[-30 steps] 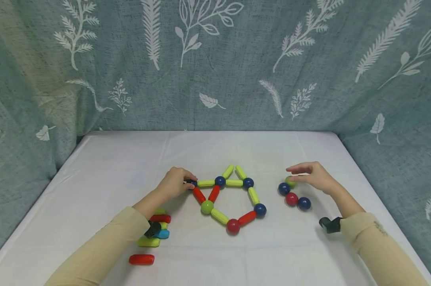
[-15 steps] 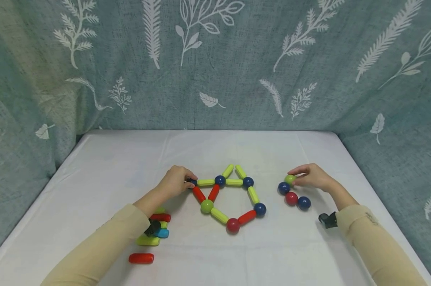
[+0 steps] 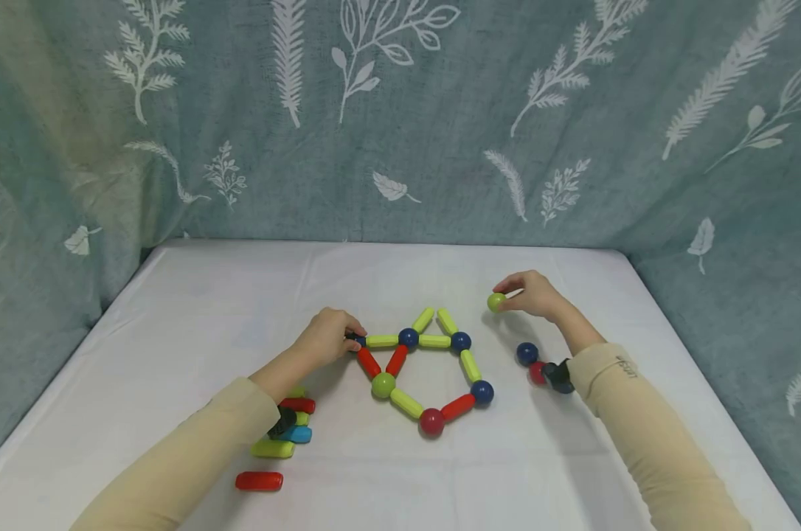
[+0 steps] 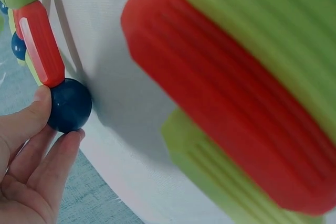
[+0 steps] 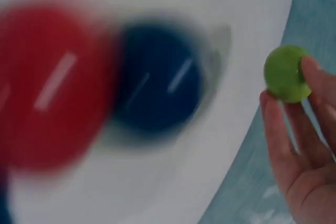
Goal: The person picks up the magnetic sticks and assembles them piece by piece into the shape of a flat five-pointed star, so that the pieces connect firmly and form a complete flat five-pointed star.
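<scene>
My left hand (image 3: 324,338) pinches a dark blue ball (image 4: 70,105) at the left corner of a flat figure of balls and rods. From that ball run a red rod (image 3: 369,361) and a yellow-green rod (image 3: 382,341). The figure's other joints include a green ball (image 3: 383,385), a red ball (image 3: 431,422) and several blue ones. Two yellow-green rods lean toward each other at its top, their upper ends slightly apart. Up and right of the figure, my right hand (image 3: 533,293) holds a loose green ball (image 5: 286,74) between thumb and fingers, its shadow on the cloth below.
Under the right wrist lie a blue ball (image 3: 527,353), a red ball (image 3: 536,373) and another blue ball, partly hidden by the wrist camera. Several rods, such as a red rod (image 3: 259,481) and a blue rod (image 3: 297,434), lie by the left forearm. A patterned curtain (image 3: 387,110) hangs behind.
My right hand has closed on the green ball and carried it up and left, away from the other loose balls. My left hand stays on its blue ball.
</scene>
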Available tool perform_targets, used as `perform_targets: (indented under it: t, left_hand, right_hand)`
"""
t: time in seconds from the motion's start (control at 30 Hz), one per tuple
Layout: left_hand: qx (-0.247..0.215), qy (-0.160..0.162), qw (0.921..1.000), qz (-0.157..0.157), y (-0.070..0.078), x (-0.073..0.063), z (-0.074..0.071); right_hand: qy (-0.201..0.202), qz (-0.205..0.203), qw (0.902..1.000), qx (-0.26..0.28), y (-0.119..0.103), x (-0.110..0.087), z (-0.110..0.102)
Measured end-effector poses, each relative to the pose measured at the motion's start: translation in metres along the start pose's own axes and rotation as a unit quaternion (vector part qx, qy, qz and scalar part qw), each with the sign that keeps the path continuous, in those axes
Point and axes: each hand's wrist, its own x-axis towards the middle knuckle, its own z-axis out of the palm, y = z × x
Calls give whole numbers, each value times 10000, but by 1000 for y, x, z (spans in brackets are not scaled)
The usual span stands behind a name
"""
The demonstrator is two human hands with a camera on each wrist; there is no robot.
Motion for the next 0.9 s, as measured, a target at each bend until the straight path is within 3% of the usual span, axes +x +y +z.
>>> perform_targets:
  t: [0.3, 0.6, 0.9]
  left_hand:
    - [53, -95, 9999, -93, 2, 2, 0]
    - [46, -124, 9999, 29, -1, 1, 0]
    - [9, -100, 9999, -102, 2, 1, 0]
  right_hand:
    - [-7, -88, 9999, 107, -42, 34, 37]
    - [-142, -193, 9996, -130, -57, 43, 55]
    - [-361, -150, 9982, -452, -61, 49, 63]
